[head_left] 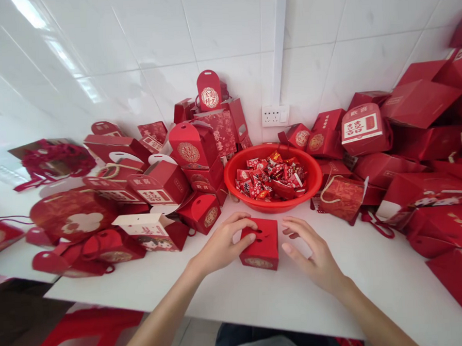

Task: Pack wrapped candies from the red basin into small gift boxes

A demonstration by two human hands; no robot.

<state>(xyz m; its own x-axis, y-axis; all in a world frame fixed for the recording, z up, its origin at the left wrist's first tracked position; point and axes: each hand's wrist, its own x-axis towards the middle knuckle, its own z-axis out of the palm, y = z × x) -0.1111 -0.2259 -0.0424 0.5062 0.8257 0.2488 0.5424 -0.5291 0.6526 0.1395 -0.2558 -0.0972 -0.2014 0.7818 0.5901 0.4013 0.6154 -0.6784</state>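
A small red cardboard gift box (268, 239) with a gold emblem on its front stands closed on the white table in front of me. Dark holes show in its top. My left hand (227, 244) grips it at the top left, thumb and index finger curved over the top; the other fingertips are partly hidden. To the right of the box my right hand (316, 253) is held apart from it, fingers spread and nothing in them. Just behind the box sits a red plastic bowl (273, 206) full of wrapped candies (272, 176).
Piles of red gift boxes, such as a box with a white label (362, 130) and a handled box (193, 151), crowd both sides and the back. A tiled wall with a power socket (275, 116) closes off the rear. A red stool (87, 325) stands below left.
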